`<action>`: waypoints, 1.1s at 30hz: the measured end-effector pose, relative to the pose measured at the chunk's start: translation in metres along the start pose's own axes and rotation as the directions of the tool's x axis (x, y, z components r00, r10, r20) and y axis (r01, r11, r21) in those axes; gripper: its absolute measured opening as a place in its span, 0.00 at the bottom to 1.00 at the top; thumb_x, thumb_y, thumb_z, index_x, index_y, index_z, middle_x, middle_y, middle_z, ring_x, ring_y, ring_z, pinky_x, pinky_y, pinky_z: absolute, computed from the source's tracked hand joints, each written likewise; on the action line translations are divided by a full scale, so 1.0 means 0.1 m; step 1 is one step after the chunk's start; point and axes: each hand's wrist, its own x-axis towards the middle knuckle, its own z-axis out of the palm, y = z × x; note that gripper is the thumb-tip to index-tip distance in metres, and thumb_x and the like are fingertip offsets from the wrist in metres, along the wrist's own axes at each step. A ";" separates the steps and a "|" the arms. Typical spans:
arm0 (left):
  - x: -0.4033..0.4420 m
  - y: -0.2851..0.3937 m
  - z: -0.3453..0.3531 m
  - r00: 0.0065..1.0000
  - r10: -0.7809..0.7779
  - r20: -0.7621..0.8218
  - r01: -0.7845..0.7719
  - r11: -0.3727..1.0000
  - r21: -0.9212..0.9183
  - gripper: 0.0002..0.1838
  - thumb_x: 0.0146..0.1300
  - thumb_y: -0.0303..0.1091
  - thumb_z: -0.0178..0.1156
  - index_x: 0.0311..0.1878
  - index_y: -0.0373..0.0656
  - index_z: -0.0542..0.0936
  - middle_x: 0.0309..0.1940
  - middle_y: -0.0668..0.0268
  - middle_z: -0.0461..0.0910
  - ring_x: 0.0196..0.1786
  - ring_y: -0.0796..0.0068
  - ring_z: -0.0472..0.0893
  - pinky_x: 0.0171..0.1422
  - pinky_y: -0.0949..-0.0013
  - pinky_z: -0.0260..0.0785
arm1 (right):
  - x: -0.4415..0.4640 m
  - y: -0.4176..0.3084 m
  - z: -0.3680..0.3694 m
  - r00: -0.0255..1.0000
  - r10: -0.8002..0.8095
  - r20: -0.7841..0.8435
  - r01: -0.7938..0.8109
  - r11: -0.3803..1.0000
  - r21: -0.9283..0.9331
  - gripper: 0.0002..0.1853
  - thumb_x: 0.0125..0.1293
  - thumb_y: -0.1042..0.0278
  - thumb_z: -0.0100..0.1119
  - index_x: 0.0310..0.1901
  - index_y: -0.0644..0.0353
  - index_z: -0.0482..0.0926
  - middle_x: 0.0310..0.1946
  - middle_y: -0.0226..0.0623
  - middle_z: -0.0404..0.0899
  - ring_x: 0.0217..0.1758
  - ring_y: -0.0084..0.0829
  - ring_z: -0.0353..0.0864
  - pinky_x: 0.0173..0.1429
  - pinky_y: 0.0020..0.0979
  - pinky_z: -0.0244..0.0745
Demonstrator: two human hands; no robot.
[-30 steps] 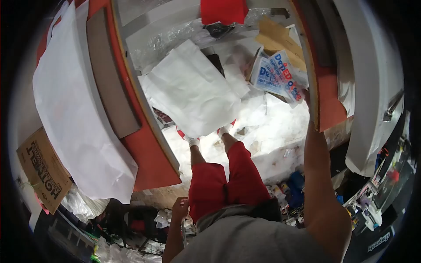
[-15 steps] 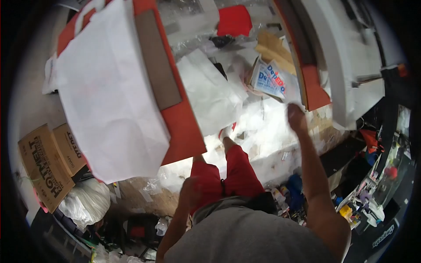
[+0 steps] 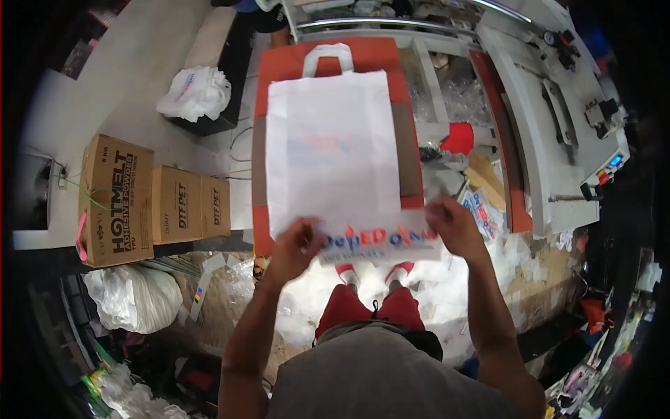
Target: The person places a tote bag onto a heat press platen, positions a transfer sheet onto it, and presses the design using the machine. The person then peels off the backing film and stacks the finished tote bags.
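A printed transfer sheet (image 3: pixel 380 237) with blue and red "DepED" lettering is stretched between my two hands, level with my waist. Its left end is pinched by my left hand (image 3: pixel 296 248), the right end by my right hand (image 3: pixel 455 225). Just beyond it a white bag (image 3: pixel 328 174) lies flat on a red-orange board (image 3: pixel 412 84), handle pointing away from me. Faint lettering shows on the bag's upper half. The sheet's far edge overlaps the near end of the bag in view; whether they touch, I cannot tell.
Right of the board stands a heat press (image 3: pixel 537 133). More printed sheets (image 3: pixel 481 213) lie by brown paper (image 3: pixel 486 178). At left are a "Hotmelt" box (image 3: pixel 118 202), a smaller box (image 3: pixel 192 202), a stuffed plastic bag (image 3: pixel 132 297) and folded white bags (image 3: pixel 195 94). Another person's arm (image 3: pixel 279 35) shows behind.
My right hand has come up from beside the printed sheets, and my left hand has risen from my waist. Both now hold a sheet. The view has swung round to face the bag.
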 end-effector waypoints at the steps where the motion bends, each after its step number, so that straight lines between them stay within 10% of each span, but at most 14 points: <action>1: 0.17 0.01 -0.15 0.989 0.041 -0.139 -0.053 0.995 -0.087 0.14 0.63 0.24 0.63 0.52 0.38 0.76 0.31 0.65 0.82 0.34 0.80 0.81 0.37 0.76 0.74 | 0.20 -0.07 0.15 0.994 -0.086 -0.069 0.087 0.996 0.023 0.12 0.65 0.72 0.60 0.49 0.65 0.78 0.35 0.37 0.82 0.36 0.22 0.80 0.41 0.26 0.76; 10: 1.48 0.09 -0.78 0.915 0.035 -0.403 0.065 0.971 0.232 0.18 0.60 0.27 0.63 0.54 0.38 0.75 0.32 0.57 0.84 0.33 0.70 0.84 0.39 0.68 0.77 | 1.32 -0.36 0.73 0.827 -0.334 -0.453 0.299 0.942 -0.149 0.17 0.61 0.72 0.63 0.52 0.65 0.76 0.43 0.45 0.78 0.47 0.37 0.80 0.52 0.36 0.76; 12: 1.58 0.03 -0.78 0.898 0.041 -0.439 0.080 0.964 0.254 0.18 0.58 0.28 0.64 0.52 0.38 0.77 0.31 0.56 0.84 0.34 0.65 0.85 0.41 0.65 0.77 | 1.19 -0.34 0.78 0.713 -0.624 -0.319 0.354 0.713 -0.605 0.18 0.59 0.71 0.63 0.51 0.63 0.77 0.49 0.47 0.76 0.53 0.46 0.75 0.58 0.41 0.72; 25: 1.62 -0.01 -0.80 0.913 0.103 -0.394 0.058 0.925 0.375 0.19 0.61 0.32 0.63 0.55 0.38 0.78 0.34 0.56 0.86 0.36 0.65 0.86 0.44 0.65 0.78 | 1.03 -0.21 1.03 0.843 -0.529 -0.096 0.308 0.622 -0.720 0.19 0.56 0.67 0.66 0.50 0.58 0.79 0.55 0.41 0.73 0.62 0.44 0.67 0.61 0.47 0.65; 33: 1.02 -0.38 -1.36 0.817 0.281 -0.503 -0.132 0.941 0.312 0.17 0.64 0.30 0.61 0.55 0.35 0.78 0.44 0.55 0.83 0.45 0.66 0.83 0.50 0.66 0.77 | 0.61 -0.40 0.44 0.699 -0.658 -0.281 0.326 0.642 -0.694 0.18 0.55 0.68 0.67 0.49 0.59 0.78 0.51 0.44 0.75 0.55 0.47 0.73 0.57 0.48 0.69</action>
